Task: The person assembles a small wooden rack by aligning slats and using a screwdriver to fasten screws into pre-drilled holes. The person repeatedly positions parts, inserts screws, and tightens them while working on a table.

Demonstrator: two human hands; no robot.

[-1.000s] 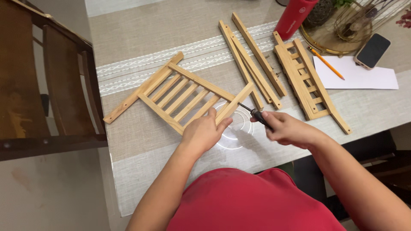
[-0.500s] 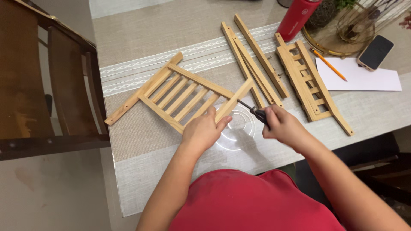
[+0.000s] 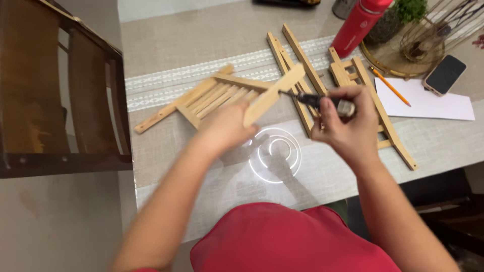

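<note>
My left hand point(image 3: 224, 128) grips the near side rail of a slatted wooden rack point(image 3: 222, 93) and tilts that edge up off the table. My right hand point(image 3: 348, 126) is closed around a small dark screwdriver point(image 3: 315, 100); its tip points left and touches the raised end of the rail. Both hands hover above a clear round dish point(image 3: 275, 153) on the table runner. The frame is blurred by motion.
Loose wooden slats point(image 3: 297, 50) and a second slatted panel point(image 3: 373, 106) lie to the right. Behind them stand a red bottle point(image 3: 359, 25), a wire basket on a gold tray point(image 3: 418, 45), a phone point(image 3: 445, 74), and a white paper point(image 3: 428, 100) with a pencil point(image 3: 390, 85). A dark wooden chair point(image 3: 55, 100) stands at left.
The rack's near edge has been lifted and tilted up by my left hand. My right hand has risen with the screwdriver, its tip staying at the rail's end.
</note>
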